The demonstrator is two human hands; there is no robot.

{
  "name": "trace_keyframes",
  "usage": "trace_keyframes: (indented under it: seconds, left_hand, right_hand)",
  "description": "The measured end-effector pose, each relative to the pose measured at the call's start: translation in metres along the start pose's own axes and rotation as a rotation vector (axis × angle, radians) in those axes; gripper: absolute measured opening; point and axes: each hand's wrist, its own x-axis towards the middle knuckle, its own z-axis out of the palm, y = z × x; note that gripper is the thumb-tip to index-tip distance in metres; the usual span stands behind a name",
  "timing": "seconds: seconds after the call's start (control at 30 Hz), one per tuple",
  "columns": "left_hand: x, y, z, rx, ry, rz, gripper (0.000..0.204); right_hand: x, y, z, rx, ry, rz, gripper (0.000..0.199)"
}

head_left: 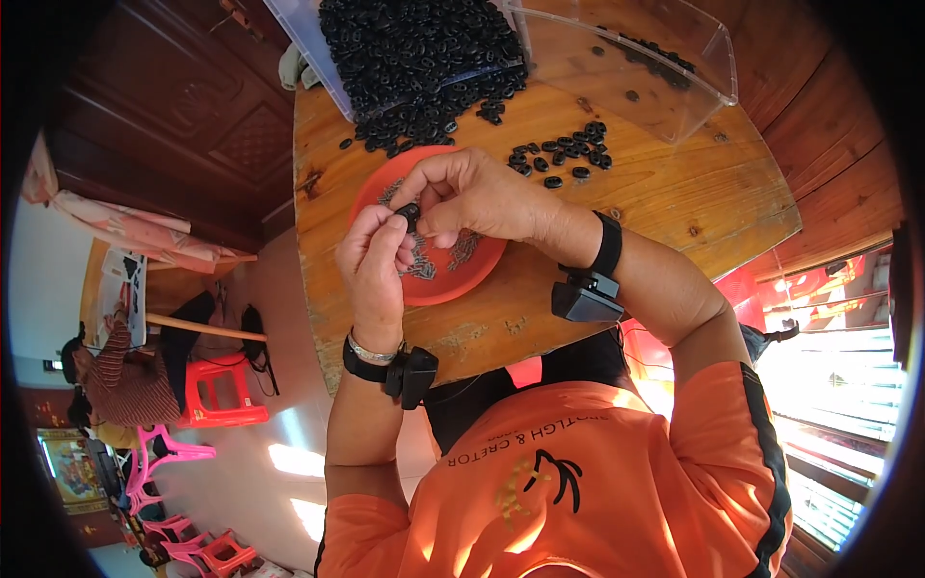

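One small black oval piece (409, 215) is pinched in the left hand's (374, 265) thumb and fingers, with the right hand's (477, 197) curled fingertips right at it, though whether they grip it too I cannot tell. Below both hands, a red plate (487, 265) holds grey metal pins (421, 267); beyond it on the wooden table (713, 202) lie loose black pieces (570, 150) and a heaped plastic bin (319, 58).

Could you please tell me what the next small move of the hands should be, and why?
Perhaps steady the black oval piece in the left hand while the right hand works on it: both hands' fingertips are close about it, above the red dish of small metal parts. Whether the right hand pinches a metal part is hidden.
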Motion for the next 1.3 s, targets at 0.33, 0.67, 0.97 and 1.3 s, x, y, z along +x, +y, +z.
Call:
trace_keyframes:
  seconds: [0.33, 0.67, 0.97, 1.3]
  left_hand:
    - [-0.002, -0.003, -0.001, 0.141, -0.057, 0.123, 0.015]
    - [-0.001, -0.002, 0.002, 0.455, -0.075, 0.474, 0.028]
    - [-0.002, -0.002, -0.001, 0.621, -0.093, 0.502, 0.03]
    - [-0.004, 0.001, 0.001, 0.589, -0.056, 0.513, 0.028]
  right_hand:
    - [0.002, 0.002, -0.003, 0.124, 0.02, -0.005, 0.026]
    - [0.002, 0.001, -0.008, 0.252, -0.001, -0.018, 0.026]
    - [0.0, -0.004, -0.009, 0.193, -0.036, -0.056, 0.027]
    - [-0.001, -0.006, -0.006, 0.016, -0.035, -0.133, 0.03]
